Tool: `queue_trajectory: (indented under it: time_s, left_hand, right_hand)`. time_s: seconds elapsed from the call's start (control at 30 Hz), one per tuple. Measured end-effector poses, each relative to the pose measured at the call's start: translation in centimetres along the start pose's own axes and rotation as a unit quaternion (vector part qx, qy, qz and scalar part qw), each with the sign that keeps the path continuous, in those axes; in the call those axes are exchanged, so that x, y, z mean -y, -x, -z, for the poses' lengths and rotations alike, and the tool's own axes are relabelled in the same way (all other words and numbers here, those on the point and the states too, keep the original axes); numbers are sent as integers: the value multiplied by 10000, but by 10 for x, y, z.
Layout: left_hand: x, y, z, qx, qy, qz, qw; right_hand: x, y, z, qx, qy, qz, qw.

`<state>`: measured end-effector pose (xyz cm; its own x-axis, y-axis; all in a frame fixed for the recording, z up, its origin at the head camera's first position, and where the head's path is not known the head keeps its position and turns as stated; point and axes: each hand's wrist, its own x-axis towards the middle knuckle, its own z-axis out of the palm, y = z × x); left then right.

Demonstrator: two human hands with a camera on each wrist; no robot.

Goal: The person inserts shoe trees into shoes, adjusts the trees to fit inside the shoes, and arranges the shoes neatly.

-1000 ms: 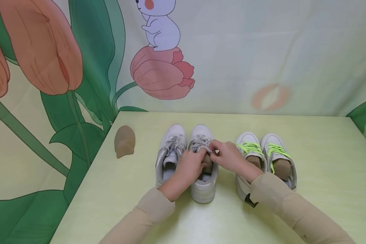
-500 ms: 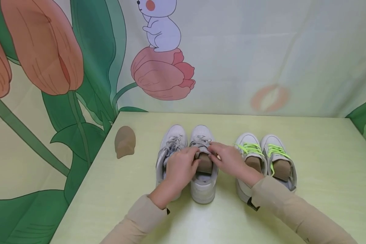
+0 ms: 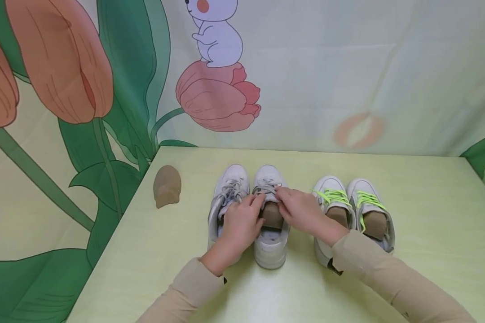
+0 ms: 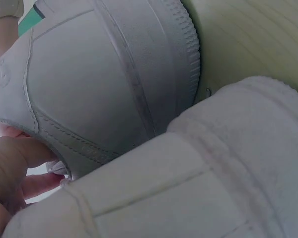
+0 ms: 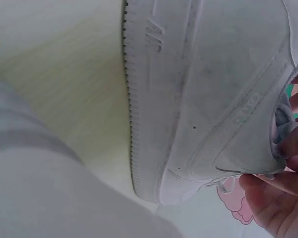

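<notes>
A white sneaker with grey laces stands toe away, a brown shoe insert inside its opening. My left hand pinches the left edge of its lace area, near the top of the tongue. At the opposite edge my right hand pinches with thumb and fingers. The right wrist view shows these fingertips on the upper's rim by the grey lining. In the left wrist view the left fingers reach into the opening. Its mate, another sneaker, stands close on the left, partly behind my left hand.
To the right stand two white sneakers with bright green laces and brown inserts; my right forearm passes over their heels. One more brown insert lies at the table's left. A printed tulip backdrop hangs behind the table.
My left hand has drawn back left from the laces to the edge of the opening, uncovering the insert. My right hand has shifted slightly and stays at the right edge.
</notes>
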<state>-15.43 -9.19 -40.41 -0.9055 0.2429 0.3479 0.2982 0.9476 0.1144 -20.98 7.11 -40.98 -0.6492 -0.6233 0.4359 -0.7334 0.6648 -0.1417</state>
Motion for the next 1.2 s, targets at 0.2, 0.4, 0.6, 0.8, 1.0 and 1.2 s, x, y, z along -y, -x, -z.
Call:
queue_trajectory:
  time_s: [0.2,0.4,0.6,0.8,1.0,1.2]
  left_hand:
    - [0,-1,-1,60,-68,48,9999]
    - [1,-2,0,93,-48,61,9999]
    - [2,-2,0,62,84,12,9999]
    - [1,1,-1,-14,163,-69,9998]
    - [2,3,-3,-4,167,-67,9998]
    - [1,3,-3,-7,233,-72,9997]
  right_hand:
    - [3,-1,1,602,-373,-910,9933]
    - [5,-2,3,1085,-620,-1226,9846]
    - [4,1,2,1057,-540,-942,9884]
    - [2,4,1,964,-583,-753,9908]
    - [1,8,-4,700,-590,-644,9937]
    - [5,4,-2,701,-526,-813,9928]
